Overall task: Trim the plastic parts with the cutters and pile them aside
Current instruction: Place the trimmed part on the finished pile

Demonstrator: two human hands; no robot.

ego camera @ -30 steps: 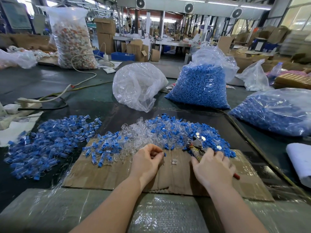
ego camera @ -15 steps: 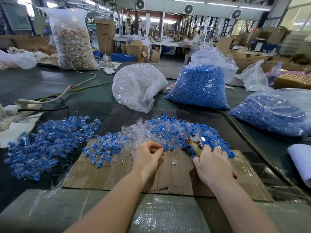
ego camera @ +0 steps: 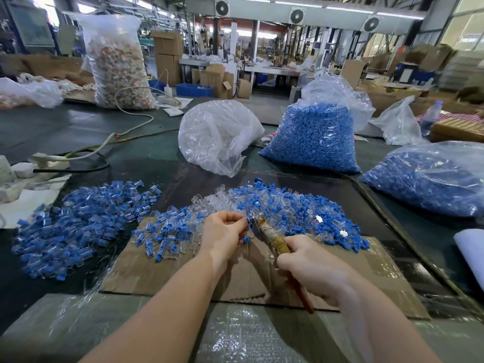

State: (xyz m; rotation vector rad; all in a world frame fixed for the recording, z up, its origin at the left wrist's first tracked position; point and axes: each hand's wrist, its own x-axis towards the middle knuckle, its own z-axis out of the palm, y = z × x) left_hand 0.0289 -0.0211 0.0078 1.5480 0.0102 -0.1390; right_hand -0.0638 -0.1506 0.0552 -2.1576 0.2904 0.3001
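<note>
My left hand (ego camera: 225,235) pinches a small blue-and-clear plastic part (ego camera: 245,240) over the cardboard sheet (ego camera: 162,268). My right hand (ego camera: 314,265) grips the cutters (ego camera: 272,238) by their worn yellow and red handles. The jaws point up-left and meet the part at my left fingertips. Behind both hands lies a heap of mixed clear and blue parts (ego camera: 288,205). A separate pile of blue-capped parts (ego camera: 78,224) spreads out to the left on the dark table.
A clear bag (ego camera: 217,134) stands behind the heap. Bags full of blue parts sit at centre right (ego camera: 314,137) and far right (ego camera: 432,179). White cables (ego camera: 125,132) and a power strip cross the left side. A white roll (ego camera: 471,247) lies at the right edge.
My right hand lifted the cutters off the heap and swung their jaws left to my left hand. My left hand rose slightly with the part in its fingers.
</note>
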